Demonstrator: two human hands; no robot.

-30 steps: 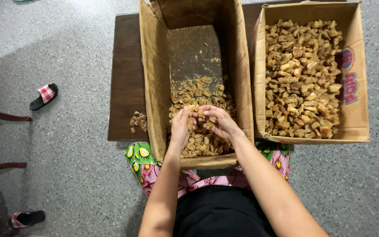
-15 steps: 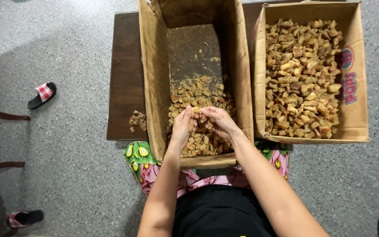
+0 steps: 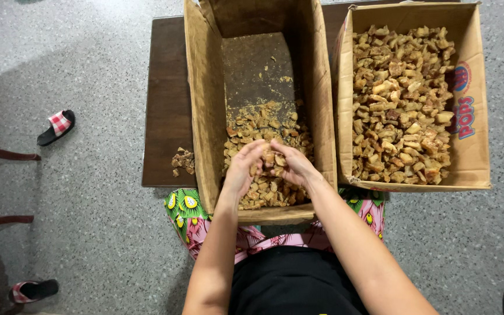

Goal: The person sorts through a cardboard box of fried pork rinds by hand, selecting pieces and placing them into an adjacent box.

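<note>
Brown lumps pinched between left hand and right hand, low in the middle box. Could crumble and spill onto the tabletop if squeezed hard.

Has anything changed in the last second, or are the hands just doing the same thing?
Hardly anything. Both the left hand and right hand stay together over the brown chunks in the middle box, fingers shifting slightly. The full box, small pile and sandal have not moved.

Left hand & right hand closed tighter over the brown chunks, barely shifted.
</note>
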